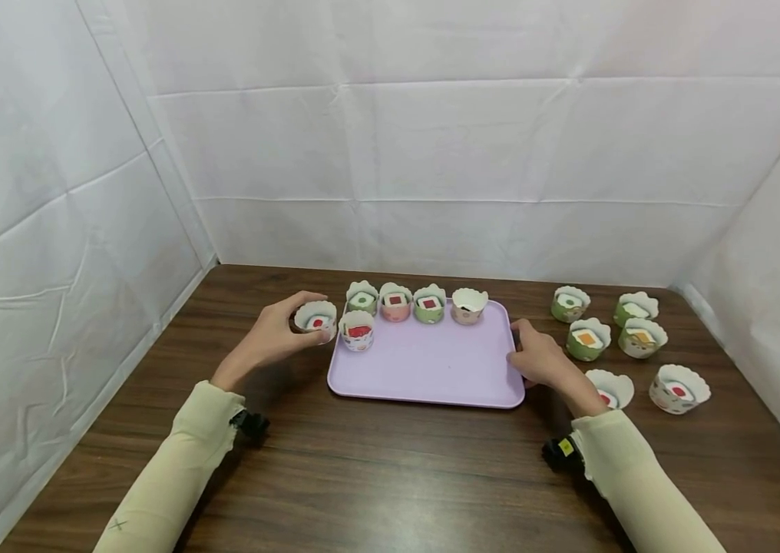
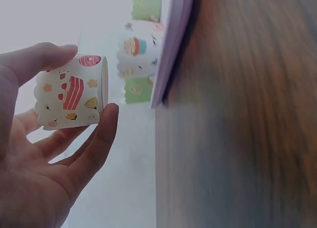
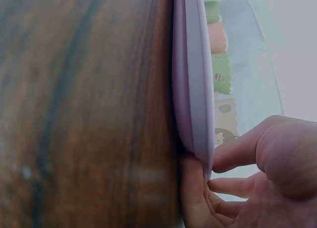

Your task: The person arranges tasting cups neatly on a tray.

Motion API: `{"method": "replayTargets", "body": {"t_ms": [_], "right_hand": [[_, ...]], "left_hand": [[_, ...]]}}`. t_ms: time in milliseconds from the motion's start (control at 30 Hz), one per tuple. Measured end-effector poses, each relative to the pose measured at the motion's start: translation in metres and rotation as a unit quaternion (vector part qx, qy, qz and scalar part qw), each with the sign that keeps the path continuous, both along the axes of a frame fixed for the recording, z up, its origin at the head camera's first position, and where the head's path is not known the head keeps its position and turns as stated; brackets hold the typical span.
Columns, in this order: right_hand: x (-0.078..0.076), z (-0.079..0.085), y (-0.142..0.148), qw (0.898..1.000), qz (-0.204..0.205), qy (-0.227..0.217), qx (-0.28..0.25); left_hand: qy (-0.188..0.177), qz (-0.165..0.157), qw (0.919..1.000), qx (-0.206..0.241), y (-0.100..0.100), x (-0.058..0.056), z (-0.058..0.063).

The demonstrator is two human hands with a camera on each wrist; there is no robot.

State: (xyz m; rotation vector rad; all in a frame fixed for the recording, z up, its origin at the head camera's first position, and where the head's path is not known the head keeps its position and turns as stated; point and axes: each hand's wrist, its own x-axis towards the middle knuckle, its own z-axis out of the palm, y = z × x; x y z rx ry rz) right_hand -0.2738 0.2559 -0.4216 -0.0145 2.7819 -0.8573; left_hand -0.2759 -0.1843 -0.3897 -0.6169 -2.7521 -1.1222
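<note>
My left hand holds a white paper baking cup between thumb and fingers, just left of the tray. Cake prints cover the cup's side, and a white piece with a red centre shows inside it in the head view. At the right edge of the lilac tray, my right hand pinches the rim, thumb above and fingers below in the right wrist view. A white printed cup with a red piece stands in the tray's left part. Behind it runs a back row with a green cup, a pink cup, another green cup and a beige cup.
Right of the tray, several more cups stand on the dark wooden table, among them a green cup with an orange square and a white cup. My right forearm partly covers another white cup. White cloth hangs behind and at both sides.
</note>
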Motion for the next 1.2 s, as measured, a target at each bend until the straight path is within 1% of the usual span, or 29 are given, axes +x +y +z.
{"method": "replayTargets", "body": {"t_ms": [367,633,800,933,1100,1200], "right_hand": [[-0.001,0.0,0.0,1.0,0.002,-0.002,0.0],[-0.002,0.0,0.001,1.0,-0.002,-0.008,-0.003],[-0.002,-0.001,0.0,1.0,-0.001,-0.007,-0.007],[-0.001,-0.001,0.0,1.0,-0.001,-0.008,-0.009],[-0.001,0.001,-0.001,1.0,-0.004,-0.012,-0.008],[-0.001,0.002,-0.001,1.0,-0.005,-0.013,-0.008]], "left_hand": [[-0.002,-0.003,0.9996,0.028,0.026,-0.007,0.008],[0.0,-0.026,0.999,0.036,0.053,-0.015,0.011],[0.006,-0.037,0.9991,0.021,0.071,-0.019,0.012],[0.006,-0.043,0.9991,0.003,0.084,-0.022,0.008],[0.002,-0.05,0.9987,0.001,0.095,-0.023,0.006],[0.007,-0.056,0.9984,-0.002,0.101,-0.025,0.005]]}}
